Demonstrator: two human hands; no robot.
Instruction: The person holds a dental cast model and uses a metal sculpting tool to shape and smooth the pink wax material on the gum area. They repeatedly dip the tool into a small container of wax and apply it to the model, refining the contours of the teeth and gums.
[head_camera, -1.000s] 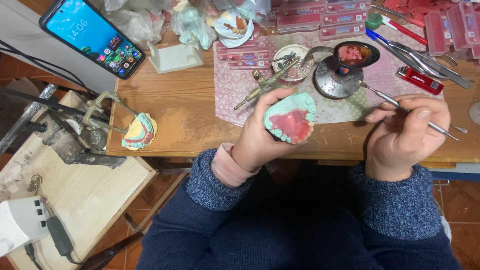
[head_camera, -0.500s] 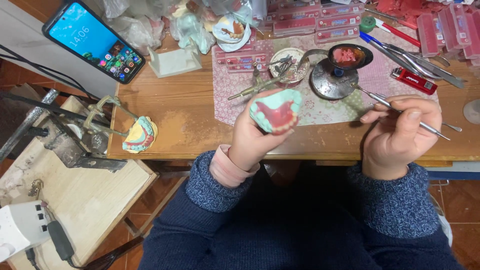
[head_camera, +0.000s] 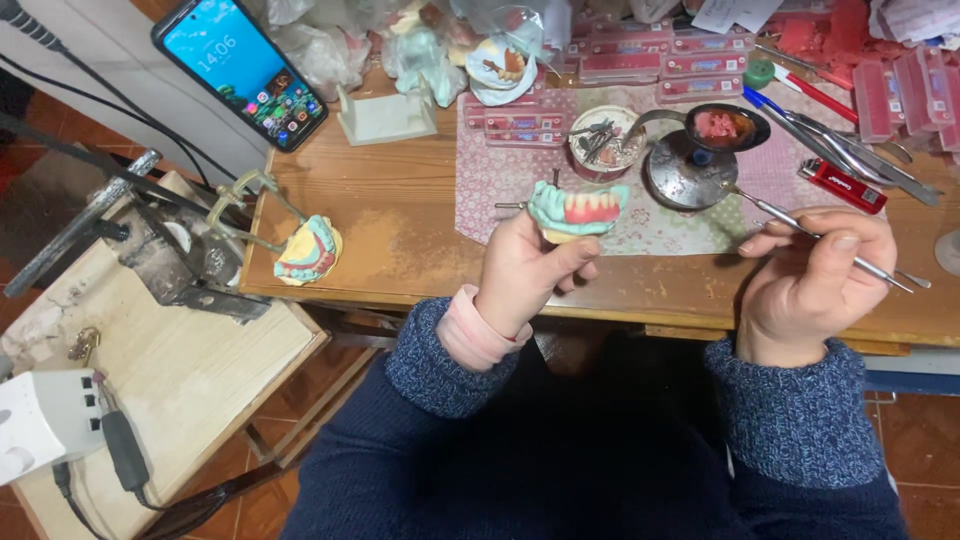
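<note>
Above patterned cloth (head_camera: 520, 170), left hand (head_camera: 525, 275) pinches glossy horseshoe-shaped denture cast (head_camera: 578, 209).

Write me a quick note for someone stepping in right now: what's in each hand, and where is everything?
Left hand: holds the green dental model with pink wax gums, above the table edge.
Right hand: holds a thin metal tool, its tip toward the metal burner.
Spoon of pink wax sits over the burner.
Second model lies at the table's left.
The wax gums look unfinished.
</note>
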